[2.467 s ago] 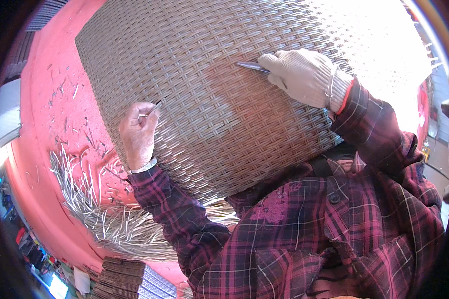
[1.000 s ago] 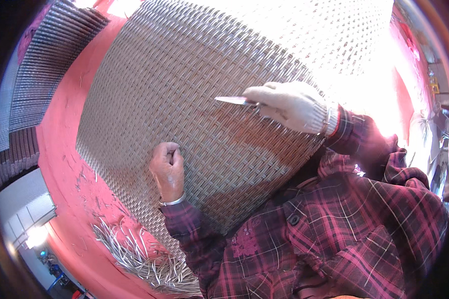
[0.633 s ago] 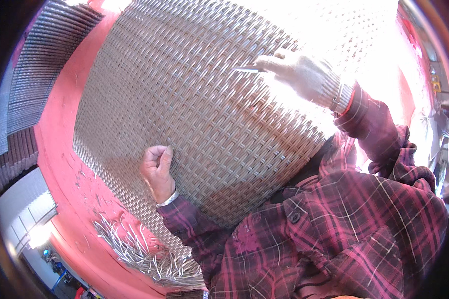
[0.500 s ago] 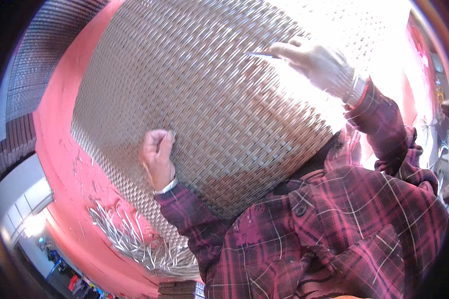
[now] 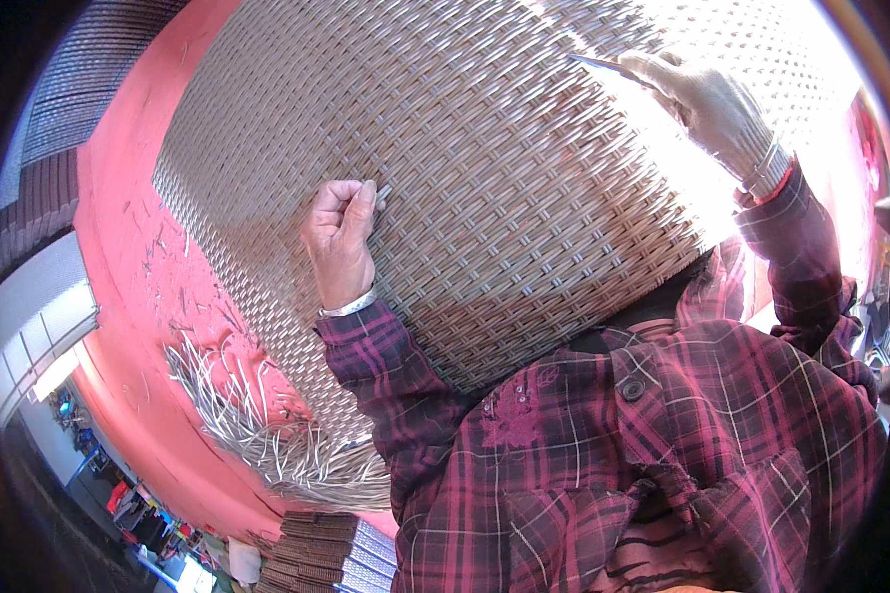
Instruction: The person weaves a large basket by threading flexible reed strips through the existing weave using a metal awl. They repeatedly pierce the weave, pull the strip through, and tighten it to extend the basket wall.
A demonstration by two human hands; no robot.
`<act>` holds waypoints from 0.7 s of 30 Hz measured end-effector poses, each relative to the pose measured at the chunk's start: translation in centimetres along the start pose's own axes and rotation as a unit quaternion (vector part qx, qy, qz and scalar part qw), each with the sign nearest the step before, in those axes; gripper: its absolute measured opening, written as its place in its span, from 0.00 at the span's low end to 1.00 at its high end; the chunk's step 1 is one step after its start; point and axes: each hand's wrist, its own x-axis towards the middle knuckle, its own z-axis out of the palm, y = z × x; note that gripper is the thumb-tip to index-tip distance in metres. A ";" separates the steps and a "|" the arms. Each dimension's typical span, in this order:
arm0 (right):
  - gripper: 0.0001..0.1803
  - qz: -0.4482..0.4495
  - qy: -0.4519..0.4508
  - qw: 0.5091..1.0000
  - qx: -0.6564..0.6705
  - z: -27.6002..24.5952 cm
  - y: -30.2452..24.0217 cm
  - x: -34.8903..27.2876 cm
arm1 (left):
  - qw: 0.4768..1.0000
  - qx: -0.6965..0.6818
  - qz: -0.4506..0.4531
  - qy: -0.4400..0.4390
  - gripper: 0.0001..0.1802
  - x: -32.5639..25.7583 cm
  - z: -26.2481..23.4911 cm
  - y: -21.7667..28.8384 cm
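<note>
Your bare left hand (image 5: 343, 242) is over the left half of the woven wicker panel (image 5: 514, 217), thumb and forefinger pressed together, apparently pinching a short pale strip end (image 5: 384, 195) (tiny at this size, so I can't fully rule out it being a bit of the weave). It sticks out just past the thumb tip, on the side toward your other hand; its long axis tilts up to the right. Your right hand, in a pale knit glove (image 5: 712, 107), has its fingers wrapped round a knife (image 5: 605, 66), blade out past the thumb side. Key relation: the knife lies to the right of the strip end and farther from you, well apart from it. Blade axis runs left and slightly away from your body, so its line passes beyond the left fingers rather than at them. Left hand is the near one to the strip end; right hand sits by the sunlit patch. Can't tell whether the blade tip touches the weave or sits just above it, same for the left knuckles. Panel's near edge is up against your plaid shirt (image 5: 603, 435), far edge runs out of frame, so no call on its long axis. Left of it, loose strips (image 5: 267, 440) lie heaped on the red covering (image 5: 119, 237).
</note>
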 end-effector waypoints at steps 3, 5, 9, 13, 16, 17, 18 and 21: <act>0.19 0.029 -0.040 0.998 -0.031 -0.9 -0.5 0.3 | 1.000 0.019 0.004 0.008 0.04 -0.1 -0.1 0.1; 0.18 0.018 -0.038 0.997 -0.062 -1.8 -0.7 0.5 | 1.000 0.027 0.003 0.013 0.05 -0.1 0.1 0.1; 0.17 0.022 -0.064 0.991 -0.114 -3.2 -1.0 1.0 | 1.000 0.023 -0.001 0.017 0.05 -0.2 0.6 0.4; 0.18 0.044 -0.088 0.992 -0.085 -3.4 -1.3 1.5 | 0.999 0.034 0.013 0.024 0.06 -0.2 0.7 0.2; 0.14 0.071 -0.140 0.982 -0.101 -2.8 -1.1 2.3 | 0.998 0.041 0.029 0.022 0.07 -0.2 0.6 0.0; 0.14 0.026 -0.090 0.990 -0.108 -2.4 -1.0 2.3 | 0.998 0.045 0.035 0.021 0.07 -0.2 0.6 -0.1; 0.15 0.011 -0.063 0.993 -0.095 -2.0 -1.0 2.2 | 0.998 0.047 0.033 0.022 0.07 -0.2 0.6 0.0; 0.16 0.059 -0.063 0.996 -0.010 -0.8 -1.1 1.0 | 0.998 0.054 0.029 0.025 0.07 -0.3 0.5 0.1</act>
